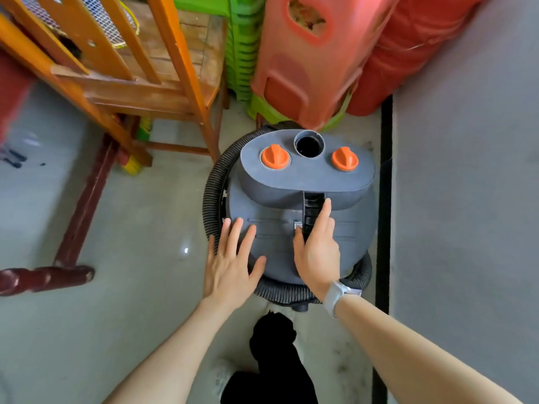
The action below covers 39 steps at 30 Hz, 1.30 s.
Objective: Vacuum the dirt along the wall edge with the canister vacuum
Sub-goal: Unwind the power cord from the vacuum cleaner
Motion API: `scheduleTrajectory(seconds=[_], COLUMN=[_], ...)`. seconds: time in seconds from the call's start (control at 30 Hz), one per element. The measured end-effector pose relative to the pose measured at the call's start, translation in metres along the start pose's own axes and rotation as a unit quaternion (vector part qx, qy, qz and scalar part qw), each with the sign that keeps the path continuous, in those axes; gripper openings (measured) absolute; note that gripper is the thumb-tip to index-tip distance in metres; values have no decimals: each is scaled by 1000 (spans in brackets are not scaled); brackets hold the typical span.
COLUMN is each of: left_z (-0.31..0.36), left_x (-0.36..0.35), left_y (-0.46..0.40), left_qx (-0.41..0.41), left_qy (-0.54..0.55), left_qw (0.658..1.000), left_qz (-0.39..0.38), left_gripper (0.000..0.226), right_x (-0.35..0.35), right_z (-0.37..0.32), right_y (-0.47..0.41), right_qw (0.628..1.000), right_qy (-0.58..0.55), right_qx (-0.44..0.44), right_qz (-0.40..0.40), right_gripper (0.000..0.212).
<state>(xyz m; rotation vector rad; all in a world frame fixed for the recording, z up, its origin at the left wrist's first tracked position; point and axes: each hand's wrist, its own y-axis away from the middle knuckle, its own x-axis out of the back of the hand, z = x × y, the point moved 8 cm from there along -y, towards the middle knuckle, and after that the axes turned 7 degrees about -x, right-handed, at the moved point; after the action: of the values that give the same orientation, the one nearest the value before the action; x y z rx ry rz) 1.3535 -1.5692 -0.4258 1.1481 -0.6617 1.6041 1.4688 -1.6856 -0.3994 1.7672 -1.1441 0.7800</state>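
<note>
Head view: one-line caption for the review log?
Both hands, left hand and right hand, rest open on grey canister vacuum beside the wall.

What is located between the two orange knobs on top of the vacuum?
In the head view, an open round port lies between the orange knobs.

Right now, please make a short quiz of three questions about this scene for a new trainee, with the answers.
1. True or false: the hose is coiled around the canister vacuum.
2. How many orange knobs are on the vacuum's top?
3. Which hand lies at the black handle: A) left hand, B) right hand, C) neither?

Key
1. True; it wraps the left and near sides of the body.
2. Two, one knob on each side of the round opening.
3. B; its fingers are straight, and the left hand lies flat on the body.
</note>
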Motion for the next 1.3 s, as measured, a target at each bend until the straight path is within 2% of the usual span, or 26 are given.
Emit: scheduleTrajectory(seconds=[0.17,0.33,0.5,0.6,0.73,0.87,1.0,1.07,1.13,1.2,1.3], left_z=[-15,-45,-81,-102,-150,-183,-218,-235,-248,-254,-256], left_x=[3,8,46,70,86,91,91,94,100,105,106], left_y=[78,157,213,225,271,332,397,421,439,454,482], left_qx=[30,97,194,233,342,370,423,445,445,436,431], left_qy=[-25,13,47,48,60,48,45,54,36,5,-18], left_qw=[999,993,960,941,911,896,867,856,861,872,879], left_qz=[28,65,196,239,223,241,260,256,242,222,201], left_gripper=[57,54,52,55,62,61,63,69,73,72,70], right_x=[-23,-56,-96,-117,-150,-181,-212,-223,-232,-240,-246], right_z=[-9,-31,-59,-73,-105,-132,-156,-155,-146,-134,-123], right_y=[59,122,183,209,258,302,360,393,429,459,489], right_qw=[996,983,954,938,900,859,820,812,807,816,824], right_qy=[35,33,73,86,91,120,131,130,118,108,116], right_qx=[70,148,241,273,333,391,433,429,413,367,356], right_qz=[-39,-106,-163,-197,-268,-307,-350,-372,-406,-434,-425], right_gripper=[73,74,75,76,75,73,73,76,77,77,79])
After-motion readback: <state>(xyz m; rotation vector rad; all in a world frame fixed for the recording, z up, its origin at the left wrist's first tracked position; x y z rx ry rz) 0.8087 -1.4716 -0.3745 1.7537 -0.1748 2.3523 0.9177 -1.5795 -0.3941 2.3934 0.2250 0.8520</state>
